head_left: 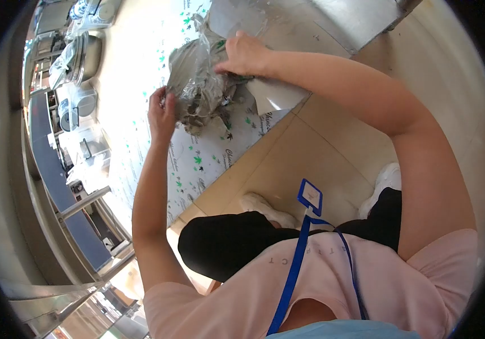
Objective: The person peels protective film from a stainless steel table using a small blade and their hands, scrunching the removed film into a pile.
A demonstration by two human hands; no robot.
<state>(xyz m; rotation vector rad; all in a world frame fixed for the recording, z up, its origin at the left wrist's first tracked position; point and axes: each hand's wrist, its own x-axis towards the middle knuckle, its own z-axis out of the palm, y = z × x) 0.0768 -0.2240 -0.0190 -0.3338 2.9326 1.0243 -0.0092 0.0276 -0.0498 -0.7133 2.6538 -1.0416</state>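
A crumpled bundle of greyish, see-through plastic film, with dark, dirty-looking folds, lies on a white sheet printed with green leaves and black lettering. At the bundle's left edge, my left hand pinches the film between thumb and fingers. My right hand is bent over the opposite side, its fingers closed on the film and partly hidden by the folds. Just below my right wrist lies a shiny, smooth sheet piece.
Shelving on the left holds a metal pot and clear plastic containers. A metal panel stands at the upper right. Below are floor tiles and my white shoes. A blue-framed badge hangs from my neck.
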